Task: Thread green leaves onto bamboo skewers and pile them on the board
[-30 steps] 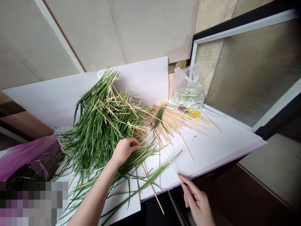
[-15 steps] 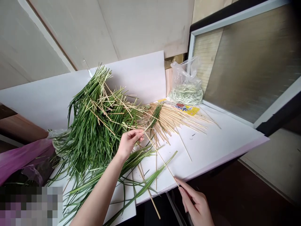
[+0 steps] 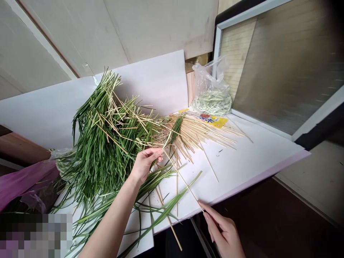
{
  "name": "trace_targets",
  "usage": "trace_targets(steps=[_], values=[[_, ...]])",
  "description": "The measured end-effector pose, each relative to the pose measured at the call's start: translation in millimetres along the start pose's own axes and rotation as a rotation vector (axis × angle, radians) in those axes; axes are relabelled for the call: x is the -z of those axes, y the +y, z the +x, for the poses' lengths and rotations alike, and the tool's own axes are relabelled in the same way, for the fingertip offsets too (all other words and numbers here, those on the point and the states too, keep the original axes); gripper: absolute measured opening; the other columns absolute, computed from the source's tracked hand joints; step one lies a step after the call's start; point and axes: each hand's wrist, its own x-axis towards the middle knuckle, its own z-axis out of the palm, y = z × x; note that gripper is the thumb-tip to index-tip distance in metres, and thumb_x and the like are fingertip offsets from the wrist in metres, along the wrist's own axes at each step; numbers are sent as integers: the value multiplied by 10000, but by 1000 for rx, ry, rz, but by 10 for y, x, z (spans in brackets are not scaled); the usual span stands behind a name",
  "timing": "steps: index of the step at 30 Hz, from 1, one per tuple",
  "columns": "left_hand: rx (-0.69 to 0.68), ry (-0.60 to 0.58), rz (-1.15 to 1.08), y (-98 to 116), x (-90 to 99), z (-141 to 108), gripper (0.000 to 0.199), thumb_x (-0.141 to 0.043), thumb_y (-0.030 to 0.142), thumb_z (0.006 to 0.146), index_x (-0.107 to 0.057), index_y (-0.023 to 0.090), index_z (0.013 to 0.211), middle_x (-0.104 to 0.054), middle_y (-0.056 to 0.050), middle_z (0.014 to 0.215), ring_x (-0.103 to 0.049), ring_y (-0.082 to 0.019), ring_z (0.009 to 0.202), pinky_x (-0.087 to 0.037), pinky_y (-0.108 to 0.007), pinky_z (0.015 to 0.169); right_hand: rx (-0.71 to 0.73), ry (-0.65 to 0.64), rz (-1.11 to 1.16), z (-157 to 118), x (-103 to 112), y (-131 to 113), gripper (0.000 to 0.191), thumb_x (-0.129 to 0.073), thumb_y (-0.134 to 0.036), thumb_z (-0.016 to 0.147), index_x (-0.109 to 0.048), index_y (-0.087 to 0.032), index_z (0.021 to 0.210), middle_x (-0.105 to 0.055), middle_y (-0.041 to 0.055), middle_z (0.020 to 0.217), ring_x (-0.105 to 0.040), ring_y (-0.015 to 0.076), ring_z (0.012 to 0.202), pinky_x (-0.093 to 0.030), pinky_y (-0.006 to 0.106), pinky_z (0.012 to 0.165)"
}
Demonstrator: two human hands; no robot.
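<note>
My left hand [image 3: 147, 163] is closed in a pinch on the pale stem of a garlic chive [image 3: 167, 139], whose end points up and away from the fingers. My right hand [image 3: 223, 229] grips the near end of a thin bamboo skewer [image 3: 185, 182] between thumb and fingers. That skewer slants across to the left fingertips, where its tip meets the chive; whether it pierces the stem cannot be made out. A big heap of garlic chives [image 3: 107, 143] lies beside my left hand. Long loose leaves [image 3: 172, 206] stretch below the skewer.
Many bamboo skewers [image 3: 204, 132] fan out behind my hands, near a yellow wrapper [image 3: 215, 121]. A clear plastic bag [image 3: 212, 89] stands at the back by a framed pane [image 3: 282, 71]. The white table [image 3: 255, 154] ends just beyond my right hand. Purple plastic [image 3: 29, 182] lies at left.
The view has shifted slightly. The chive stem at my left fingertips now points more steeply upward. My right hand keeps nearly the same grip on the skewer.
</note>
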Motion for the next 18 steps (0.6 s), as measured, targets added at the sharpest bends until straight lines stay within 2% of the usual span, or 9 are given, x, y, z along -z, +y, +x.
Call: trace_targets(steps=[4, 7, 9, 11, 13, 15, 18], values=[[41, 6, 9, 21, -10, -6, 329, -924, 325, 601, -806, 121, 831, -672, -16, 660, -554, -90, 561, -458, -242, 591, -22, -10, 5, -17, -4, 29, 342, -584, -386, 1023, -743, -239, 1288, -530, -6, 440, -617, 188, 424, -533, 209, 381], [60, 13, 4, 36, -15, -6, 348, -927, 333, 584, -803, 120, 829, -671, -15, 661, -550, -92, 548, -456, -246, 569, -16, -7, 13, -18, -10, 28, 335, -583, -368, 1021, -732, -248, 1296, -602, 18, 491, -708, 238, 557, -596, 242, 456], [70, 9, -5, 41, -20, -6, 356, -926, 343, 584, -798, 118, 828, -674, -18, 671, -555, -91, 552, -459, -244, 569, -4, -5, 21, -10, -9, 20, 330, -580, -349, 1024, -718, -258, 1309, -708, 46, 618, -763, 275, 722, -654, 288, 597], [62, 6, -8, 43, -32, -9, 354, -920, 355, 597, -791, 115, 823, -676, -20, 681, -560, -89, 563, -463, -240, 580, 21, -10, 30, 1, -3, 13, 322, -584, -322, 1024, -707, -275, 1318, -795, 69, 860, -775, 295, 881, -664, 334, 762], [30, 12, -2, 41, -50, -16, 343, -914, 359, 615, -783, 113, 814, -666, -13, 674, -556, -86, 567, -459, -235, 584, 52, -23, 42, 12, 7, 10, 322, -590, -285, 1023, -694, -298, 1326, -788, 70, 1087, -763, 293, 981, -638, 349, 873], [-1, 27, 1, 39, -70, -25, 328, -909, 361, 626, -770, 114, 792, -649, -4, 658, -545, -81, 561, -449, -229, 576, 76, -39, 52, 18, 19, 12, 338, -587, -245, 1024, -679, -320, 1340, -751, 60, 1198, -750, 276, 1030, -618, 334, 917], [11, 45, -22, 41, -94, -42, 333, -914, 371, 616, -747, 116, 752, -633, 3, 641, -529, -74, 547, -435, -223, 558, 95, -58, 56, 18, 33, 15, 363, -580, -206, 1023, -664, -326, 1355, -734, 56, 1232, -733, 260, 1074, -607, 305, 933]])
